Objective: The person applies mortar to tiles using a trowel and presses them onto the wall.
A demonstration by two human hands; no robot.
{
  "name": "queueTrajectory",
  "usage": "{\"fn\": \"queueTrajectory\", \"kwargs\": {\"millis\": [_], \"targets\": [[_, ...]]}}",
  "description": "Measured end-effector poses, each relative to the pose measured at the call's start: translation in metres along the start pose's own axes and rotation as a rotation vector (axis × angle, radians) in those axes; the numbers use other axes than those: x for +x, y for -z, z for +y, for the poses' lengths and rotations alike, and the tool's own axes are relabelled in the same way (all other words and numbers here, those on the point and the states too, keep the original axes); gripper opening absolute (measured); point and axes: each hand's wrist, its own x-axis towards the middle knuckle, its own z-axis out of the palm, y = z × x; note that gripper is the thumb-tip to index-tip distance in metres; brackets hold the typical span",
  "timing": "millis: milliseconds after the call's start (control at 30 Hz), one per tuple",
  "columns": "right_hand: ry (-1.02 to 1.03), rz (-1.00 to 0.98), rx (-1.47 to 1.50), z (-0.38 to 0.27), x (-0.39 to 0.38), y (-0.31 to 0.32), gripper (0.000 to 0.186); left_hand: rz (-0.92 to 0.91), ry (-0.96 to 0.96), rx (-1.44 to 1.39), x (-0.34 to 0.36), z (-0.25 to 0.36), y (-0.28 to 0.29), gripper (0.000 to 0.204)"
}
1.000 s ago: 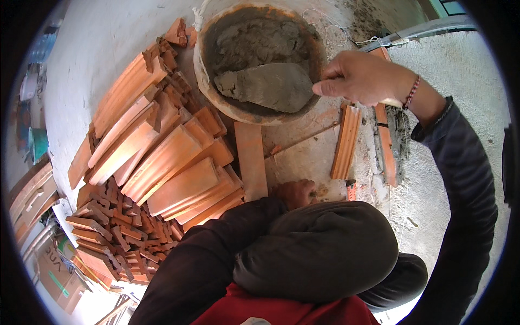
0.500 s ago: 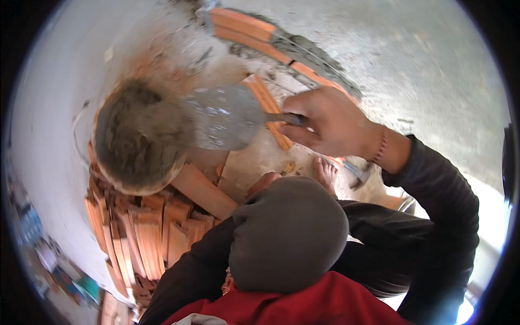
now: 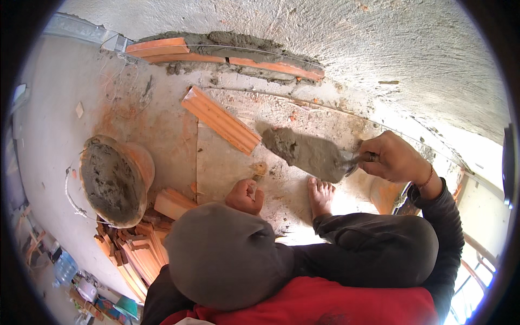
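My right hand (image 3: 389, 157) grips the handle of a trowel (image 3: 309, 151), whose blade carries grey mortar and lies out over the floor just right of a loose terracotta piece (image 3: 221, 119). My left hand (image 3: 245, 196) is curled low beside my knee, near my bare foot (image 3: 320, 197); I cannot make out whether anything is in it. At the far side, terracotta pieces (image 3: 271, 66) are set in wet mortar (image 3: 227, 40) along the foot of a rough wall, with a thin string over them. To the left stands a bucket (image 3: 145, 162) with grey mortar inside.
A pile of terracotta pieces (image 3: 142, 252) lies at the lower left, with another piece (image 3: 172, 201) beside the bucket. A grey metal bar (image 3: 73, 27) runs at the upper left. A water jug (image 3: 67, 266) and clutter sit at the left rim.
My right hand has lifted the loaded trowel out of the bucket and brought it rightward. My view has turned from the bucket and pile toward the set pieces along the wall.
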Motion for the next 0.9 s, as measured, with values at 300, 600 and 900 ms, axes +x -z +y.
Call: {"fn": "queueTrajectory", "kwargs": {"millis": [300,600,900], "targets": [[-0.137,0.188,-0.138,0.078,0.066,0.033,0.02,0.046,0.02,-0.017,-0.002,0.003,-0.003,0.013],[-0.12,0.301,-0.076,0.089,0.08,-0.022,0.022,-0.009,0.017,0.032,0.0,0.007,0.001,0.019],[-0.136,0.381,0.114,0.092,0.112,-0.052,0.025,0.005,0.001,0.066,-0.002,0.001,-0.002,0.021]]}}
